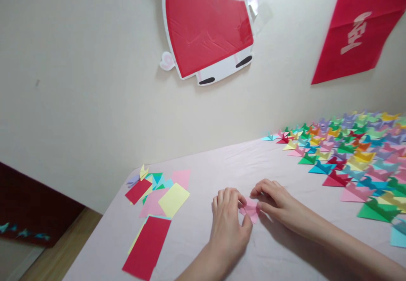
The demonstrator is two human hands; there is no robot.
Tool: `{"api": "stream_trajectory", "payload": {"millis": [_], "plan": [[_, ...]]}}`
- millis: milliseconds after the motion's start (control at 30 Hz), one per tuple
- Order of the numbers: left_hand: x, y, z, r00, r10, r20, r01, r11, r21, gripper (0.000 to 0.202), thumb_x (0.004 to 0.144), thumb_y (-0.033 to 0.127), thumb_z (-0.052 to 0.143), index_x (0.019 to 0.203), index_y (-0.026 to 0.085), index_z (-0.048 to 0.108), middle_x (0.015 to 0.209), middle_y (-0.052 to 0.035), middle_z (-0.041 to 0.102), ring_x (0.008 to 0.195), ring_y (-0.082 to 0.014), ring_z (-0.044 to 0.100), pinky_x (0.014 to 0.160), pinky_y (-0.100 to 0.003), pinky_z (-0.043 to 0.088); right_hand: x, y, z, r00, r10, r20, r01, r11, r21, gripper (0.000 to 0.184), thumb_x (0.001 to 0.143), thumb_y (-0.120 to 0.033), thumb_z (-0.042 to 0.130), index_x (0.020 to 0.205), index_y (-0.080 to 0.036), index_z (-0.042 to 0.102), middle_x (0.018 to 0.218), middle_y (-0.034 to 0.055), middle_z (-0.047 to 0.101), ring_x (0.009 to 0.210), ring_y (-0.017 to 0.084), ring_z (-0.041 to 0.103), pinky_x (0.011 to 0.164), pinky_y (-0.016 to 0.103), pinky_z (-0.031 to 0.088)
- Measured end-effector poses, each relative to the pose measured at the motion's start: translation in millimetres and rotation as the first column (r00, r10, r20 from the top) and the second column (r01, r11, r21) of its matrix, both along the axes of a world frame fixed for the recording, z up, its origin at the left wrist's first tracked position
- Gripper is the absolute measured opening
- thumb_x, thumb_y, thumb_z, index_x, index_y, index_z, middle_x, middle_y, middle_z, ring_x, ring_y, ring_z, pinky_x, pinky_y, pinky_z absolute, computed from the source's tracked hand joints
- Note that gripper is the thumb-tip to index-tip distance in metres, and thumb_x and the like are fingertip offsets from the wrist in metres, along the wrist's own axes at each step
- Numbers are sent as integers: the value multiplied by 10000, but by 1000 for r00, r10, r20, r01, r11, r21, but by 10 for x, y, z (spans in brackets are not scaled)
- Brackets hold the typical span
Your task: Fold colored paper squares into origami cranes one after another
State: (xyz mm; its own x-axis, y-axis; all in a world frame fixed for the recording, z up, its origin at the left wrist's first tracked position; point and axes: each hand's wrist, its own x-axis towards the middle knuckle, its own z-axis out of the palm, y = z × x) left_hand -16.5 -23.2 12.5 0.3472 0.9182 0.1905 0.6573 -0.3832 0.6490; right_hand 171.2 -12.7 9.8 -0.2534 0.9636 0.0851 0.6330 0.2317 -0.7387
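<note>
A small piece of pink folded paper (250,210) rests on the table between my two hands. My left hand (229,218) is curled at its left side, with the index finger and thumb on the paper's edge. From the right, my right hand (275,200) meets the paper, its thumb at the right edge and its bent index finger at the upper corner. Both hands are closed around the paper, and their fingertips hide parts of its outline, so its exact folds are hard to make out.
Many colourful folded paper birds (355,158) stand in rows at the right. To the left lie red paper sheets (149,247), a yellow sheet (174,200) and loose folded pieces (155,181). A wall with a red cartoon cutout (209,23) and a red banner (355,31) rises behind the table.
</note>
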Motion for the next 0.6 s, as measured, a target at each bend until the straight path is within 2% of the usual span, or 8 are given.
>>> {"api": "stream_trajectory", "payload": {"millis": [67,167,233,333,367,433,533,600], "plan": [[-9,-5,-12,999,-25,43,26,1000,-5,199,767,63,534,878,226,506,946,8,576,920,-198,494,849,-360,359,5,-13,7,1000,10,12,-10,1000,-6,76,796,-265,607,867,-239,598,985,48,609,966,256,520,870,402,407],[-18,-11,-40,991,-33,132,38,999,-33,220,774,35,528,873,230,502,938,11,596,925,-194,507,844,-341,381,-62,-71,28,999,39,7,-39,999,7,98,755,-255,672,787,-231,582,986,44,603,962,253,525,865,392,420],[-17,-12,-53,975,1,223,10,999,-50,259,791,22,514,937,235,498,961,6,600,938,-187,520,843,-325,400,-129,-117,54,995,74,-71,-71,996,52,78,814,-237,612,768,-227,550,941,33,609,930,227,548,841,358,441],[-10,2,-48,952,37,303,-19,998,-61,357,791,7,525,1056,242,483,980,3,599,940,-175,541,848,-311,425,-185,-155,95,981,96,-166,-77,990,114,98,918,-217,466,837,-228,520,868,17,622,819,180,583,750,298,471],[-10,11,-41,954,39,298,-24,998,-53,388,769,-10,530,1063,241,488,988,2,597,938,-173,543,848,-309,432,-183,-153,100,986,94,-135,-73,985,154,108,930,-206,442,854,-226,517,846,16,625,779,174,584,715,287,470],[-21,24,-23,966,26,258,-25,1000,-7,411,733,-45,521,1034,234,514,1020,-4,594,954,-174,541,858,-314,440,-155,-133,86,995,89,43,-98,950,295,138,934,-183,438,840,-220,531,816,23,633,733,178,570,674,290,448],[-69,5,0,989,-38,141,24,995,98,365,769,-39,507,1005,234,565,1061,-9,606,1022,-184,531,899,-339,432,-98,-91,15,923,66,380,-264,826,498,203,932,-150,460,779,-214,577,782,38,641,697,198,536,662,322,411],[-120,-46,12,993,-115,29,110,984,143,324,832,4,513,1032,245,597,1099,-4,625,1056,-186,527,925,-356,420,-66,-81,-28,877,81,474,-353,779,519,208,936,-128,474,805,-212,612,793,40,651,700,203,539,671,330,411]]}}
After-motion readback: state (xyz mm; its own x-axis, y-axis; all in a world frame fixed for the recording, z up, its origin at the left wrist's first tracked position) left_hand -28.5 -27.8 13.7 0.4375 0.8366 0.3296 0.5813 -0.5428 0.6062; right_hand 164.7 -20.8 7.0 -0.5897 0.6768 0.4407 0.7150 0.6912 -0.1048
